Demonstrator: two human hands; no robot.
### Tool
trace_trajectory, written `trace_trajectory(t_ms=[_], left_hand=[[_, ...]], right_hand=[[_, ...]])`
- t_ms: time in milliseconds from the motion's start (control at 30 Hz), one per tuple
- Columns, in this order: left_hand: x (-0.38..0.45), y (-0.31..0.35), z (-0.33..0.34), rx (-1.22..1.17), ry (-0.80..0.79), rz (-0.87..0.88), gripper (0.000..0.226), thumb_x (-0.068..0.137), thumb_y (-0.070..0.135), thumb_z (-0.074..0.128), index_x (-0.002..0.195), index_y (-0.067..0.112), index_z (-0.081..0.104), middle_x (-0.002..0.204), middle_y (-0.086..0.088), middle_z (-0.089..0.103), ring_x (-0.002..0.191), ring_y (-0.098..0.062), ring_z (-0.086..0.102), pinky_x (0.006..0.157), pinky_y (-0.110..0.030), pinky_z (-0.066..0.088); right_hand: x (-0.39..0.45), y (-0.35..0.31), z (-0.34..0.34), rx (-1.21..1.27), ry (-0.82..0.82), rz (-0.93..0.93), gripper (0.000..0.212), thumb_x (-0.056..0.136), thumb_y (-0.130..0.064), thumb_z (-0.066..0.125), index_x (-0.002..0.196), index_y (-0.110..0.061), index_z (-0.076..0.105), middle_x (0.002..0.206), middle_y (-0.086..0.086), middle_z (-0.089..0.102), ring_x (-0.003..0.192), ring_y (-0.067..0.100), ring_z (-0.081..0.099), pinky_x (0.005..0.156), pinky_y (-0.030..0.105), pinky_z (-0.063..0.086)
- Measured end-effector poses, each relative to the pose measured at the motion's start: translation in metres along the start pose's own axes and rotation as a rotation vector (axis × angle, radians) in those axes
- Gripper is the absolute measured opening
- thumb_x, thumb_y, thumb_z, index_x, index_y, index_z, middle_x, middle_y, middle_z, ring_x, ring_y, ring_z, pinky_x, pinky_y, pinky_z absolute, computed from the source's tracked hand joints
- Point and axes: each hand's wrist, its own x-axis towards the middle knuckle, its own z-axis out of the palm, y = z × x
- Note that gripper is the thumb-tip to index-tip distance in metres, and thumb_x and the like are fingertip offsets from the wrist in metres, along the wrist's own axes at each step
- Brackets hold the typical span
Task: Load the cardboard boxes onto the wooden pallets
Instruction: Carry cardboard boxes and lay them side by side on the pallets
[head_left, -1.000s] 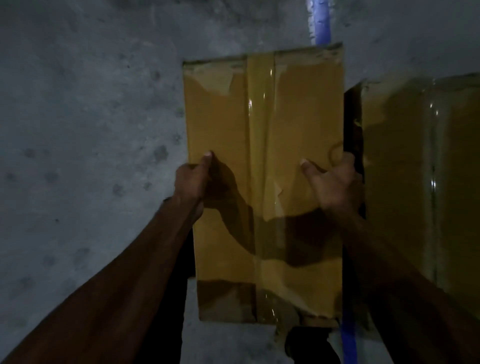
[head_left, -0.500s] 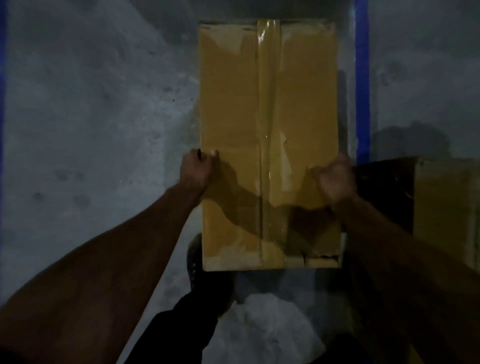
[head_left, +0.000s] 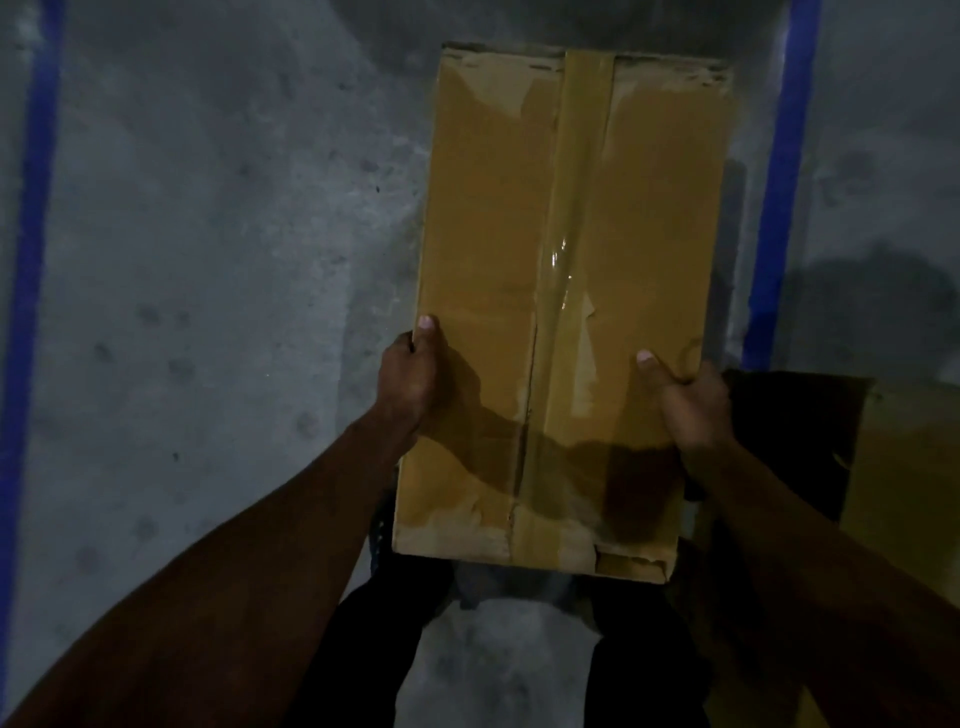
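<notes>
Above the floor (head_left: 208, 260), centre of view: one box (head_left: 566, 291), long axis running away from the person, held in the air between both hands. Top face up. A tape strip (head_left: 576, 218) runs down its middle seam, glossy, with one bright glare spot about halfway along. Top paper layer torn away in patches at the far and near ends; near right corner ragged.

Left hand (head_left: 410, 379): on the box's left edge, a little nearer than midway. Thumb lies on the top face, nail visible; fingers curl round the side, tips hidden, so it is gripping the box.

Right hand (head_left: 685, 395): on the box's right edge, roughly level with the left. Thumb on top face, fingers wrapped over the edge, closed on the box.

Both forearms bare, reaching in from the bottom corners of the view. Dark trousers (head_left: 384, 649) show below the box's near end.

Second box (head_left: 904, 467): at the right edge of the view, just beside the right wrist, mostly in shadow; whether it touches the held box, cannot tell.

Floor: grey concrete, mottled. Two blue lines, one near the left edge (head_left: 31, 260), one right of the box (head_left: 784, 182), both running away from the person. Lighting dim.
</notes>
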Motion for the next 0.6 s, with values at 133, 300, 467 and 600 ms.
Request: trace_trajectory(t_ms=[133,300,467,600], left_hand=[[0.001,-0.004,0.003,-0.046,-0.004,0.015,0.071,0.080,0.064,0.065,0.130,0.014,0.059,0.123,0.001,0.063,0.104,-0.018,0.060,0.093,-0.034,0.050],[-0.001,-0.009,0.005,-0.042,0.032,0.016,0.082,0.057,0.069,0.079,0.123,0.022,0.066,0.115,0.004,0.070,0.104,-0.020,0.067,0.094,-0.045,0.054],[-0.012,0.006,-0.003,0.078,0.086,0.072,0.072,0.061,0.068,0.076,0.112,0.019,0.065,0.106,0.000,0.070,0.095,-0.024,0.067,0.087,-0.047,0.057],[-0.037,0.035,-0.023,0.148,0.117,0.142,0.057,0.066,0.063,0.077,0.099,0.018,0.063,0.095,-0.003,0.070,0.086,-0.024,0.068,0.079,-0.047,0.059]], right_hand=[[0.012,-0.005,0.007,0.081,-0.014,-0.046,0.078,0.076,-0.052,0.080,0.139,-0.022,0.046,0.128,-0.004,0.058,0.117,0.024,0.056,0.102,0.048,0.045],[0.018,-0.006,0.011,-0.087,0.100,0.015,0.085,0.075,-0.054,0.079,0.140,-0.012,0.043,0.138,0.010,0.052,0.126,0.034,0.050,0.104,0.049,0.042],[0.006,-0.010,0.004,-0.193,0.093,-0.050,0.082,0.076,-0.059,0.075,0.133,-0.008,0.046,0.131,0.012,0.055,0.121,0.035,0.053,0.099,0.046,0.046],[-0.025,-0.032,-0.012,-0.186,0.071,-0.069,0.076,0.080,-0.058,0.072,0.132,-0.008,0.047,0.121,0.007,0.056,0.116,0.033,0.055,0.090,0.038,0.045]])
